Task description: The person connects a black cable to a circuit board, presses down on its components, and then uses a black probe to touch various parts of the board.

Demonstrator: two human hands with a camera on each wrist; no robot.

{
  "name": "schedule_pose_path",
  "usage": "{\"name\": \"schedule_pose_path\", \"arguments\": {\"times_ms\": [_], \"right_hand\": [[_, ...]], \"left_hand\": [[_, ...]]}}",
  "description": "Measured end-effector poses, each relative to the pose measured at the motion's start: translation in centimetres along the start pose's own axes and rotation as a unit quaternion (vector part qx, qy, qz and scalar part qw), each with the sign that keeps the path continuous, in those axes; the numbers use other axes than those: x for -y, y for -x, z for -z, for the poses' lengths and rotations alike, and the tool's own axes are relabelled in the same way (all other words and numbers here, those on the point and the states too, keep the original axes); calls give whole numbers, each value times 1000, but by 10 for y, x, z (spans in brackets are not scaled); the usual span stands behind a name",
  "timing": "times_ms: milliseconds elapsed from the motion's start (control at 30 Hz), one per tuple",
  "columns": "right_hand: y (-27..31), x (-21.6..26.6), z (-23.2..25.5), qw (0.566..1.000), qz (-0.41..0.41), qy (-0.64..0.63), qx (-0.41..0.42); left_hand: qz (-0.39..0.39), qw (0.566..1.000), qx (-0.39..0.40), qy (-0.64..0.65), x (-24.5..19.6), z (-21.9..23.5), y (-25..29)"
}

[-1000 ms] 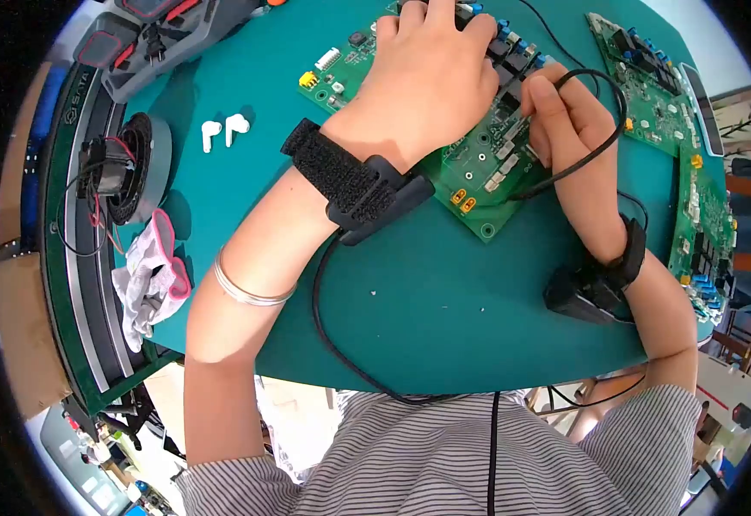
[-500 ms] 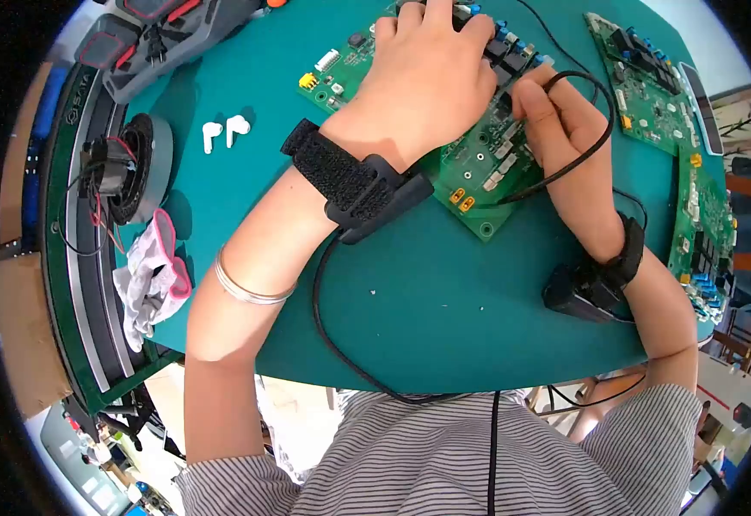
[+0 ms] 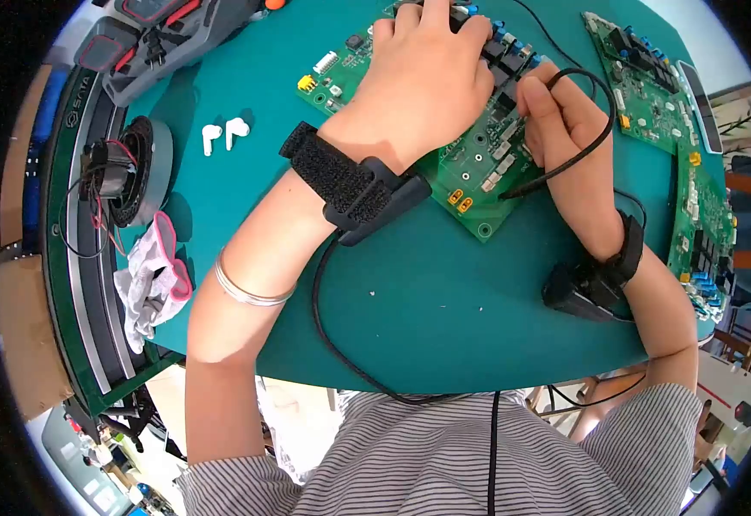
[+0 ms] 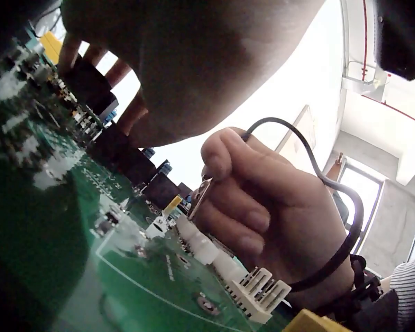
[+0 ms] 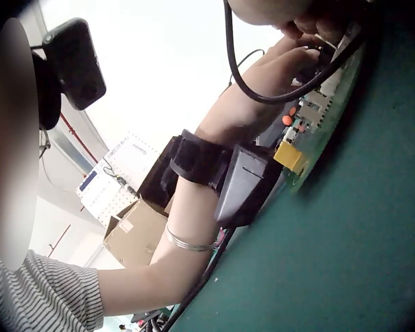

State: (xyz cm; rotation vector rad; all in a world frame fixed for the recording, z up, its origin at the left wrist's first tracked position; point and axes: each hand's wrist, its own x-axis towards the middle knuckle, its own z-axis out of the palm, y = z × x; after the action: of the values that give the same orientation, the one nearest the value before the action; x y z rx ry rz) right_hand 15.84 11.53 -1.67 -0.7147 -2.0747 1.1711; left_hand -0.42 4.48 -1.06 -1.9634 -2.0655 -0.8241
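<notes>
In the head view, a green circuit board [image 3: 457,176] lies on the green table, set with black blocks, white sockets and yellow connectors. My left hand [image 3: 423,82] is spread across its far part, fingertips down among the black components. To its right, my right hand [image 3: 569,125] pinches a black cable [image 3: 609,107] between thumb and index finger. The cable arcs out over the wrist side and back toward the board's near right edge. In the left wrist view, a small metal-looking tip [image 4: 202,194] shows under the pinching fingertips, close over a row of white sockets [image 4: 218,259].
More green boards [image 3: 651,103] and a phone [image 3: 701,107] lie on the right. At left are white earbuds [image 3: 236,131], a pink-edged glove [image 3: 153,279], a grey reel-like part [image 3: 147,168] and a toolbox tray [image 3: 160,52]. A black wrist-camera cable [image 3: 328,331] curves across the near table.
My right hand has shifted slightly left over the board, its thumb now closer to the black components. The cable loop moved left with it. My left hand has stayed in place.
</notes>
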Motion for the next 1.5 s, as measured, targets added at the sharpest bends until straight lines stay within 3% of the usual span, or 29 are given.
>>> {"name": "schedule_pose_path", "arguments": {"times_ms": [733,1033,1500], "right_hand": [[2,6,-2,998,59,23,12],[2,4,0,999,25,27,16],[2,6,-1,999,42,22,16]], "left_hand": [[3,1000,12,-3,0,1,0],[9,1000,12,6,-3,2,0],[4,1000,3,1,0,0,1]]}}
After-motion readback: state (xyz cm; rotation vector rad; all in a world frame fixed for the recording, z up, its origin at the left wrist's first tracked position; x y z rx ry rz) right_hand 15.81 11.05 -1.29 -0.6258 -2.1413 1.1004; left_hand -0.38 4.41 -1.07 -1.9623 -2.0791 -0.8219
